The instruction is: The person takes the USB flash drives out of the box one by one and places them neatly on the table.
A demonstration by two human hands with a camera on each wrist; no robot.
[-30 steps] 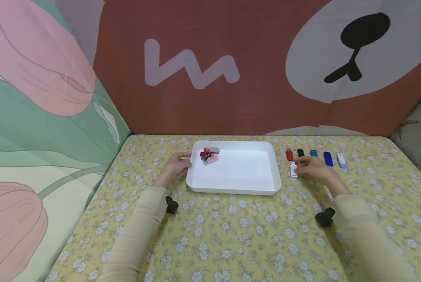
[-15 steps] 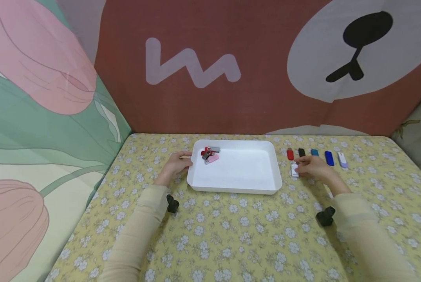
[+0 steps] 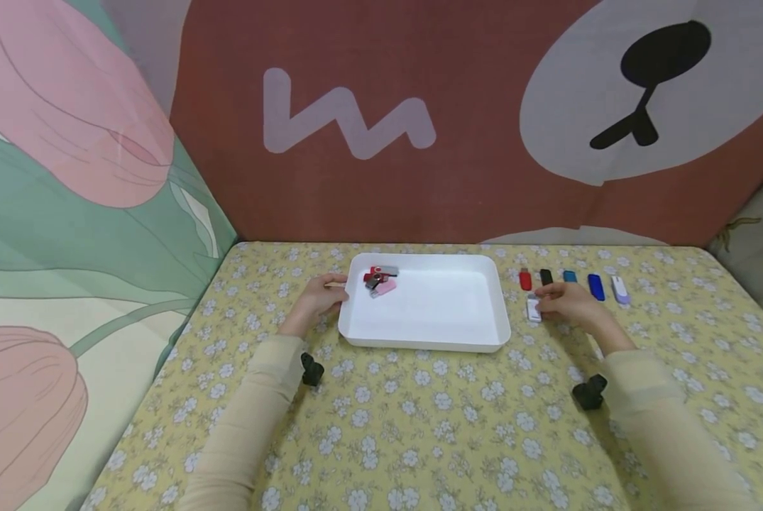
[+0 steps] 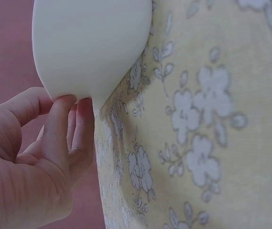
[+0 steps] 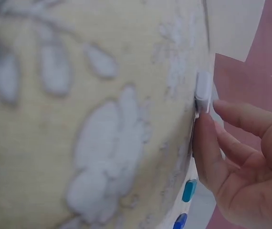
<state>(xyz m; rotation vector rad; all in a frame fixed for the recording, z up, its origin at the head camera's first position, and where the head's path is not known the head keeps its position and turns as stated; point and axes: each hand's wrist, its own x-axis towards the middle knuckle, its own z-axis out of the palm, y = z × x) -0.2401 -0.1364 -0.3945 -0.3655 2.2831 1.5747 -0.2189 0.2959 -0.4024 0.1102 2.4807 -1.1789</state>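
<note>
At the left short side of a white tray (image 3: 432,346), my left hand (image 3: 316,299) pinches the wall between thumb and fingers. The left wrist view has the thumb on the tray's outer face (image 4: 93,47), the other fingers behind. My right hand (image 3: 573,308) is at a white USB stick (image 3: 534,310) that lies on the cloth right of the tray, its thumb and index finger at the stick's right edge. In the right wrist view, the thumb overlaps the near end of the stick (image 5: 203,87). A pink USB stick (image 3: 387,287) and red and silver ones lie heaped in the tray's back left corner.
Behind the right hand stands a row of USB sticks: red (image 3: 525,279), black (image 3: 546,276), teal (image 3: 569,276), blue (image 3: 596,287) and white-purple (image 3: 620,289). A flowered yellow cloth (image 3: 413,433) covers the table. Printed fabric (image 3: 368,199) hangs behind and at the left.
Both hands keep their places at the tray and the white USB stick. The whole view has shifted only slightly.
</note>
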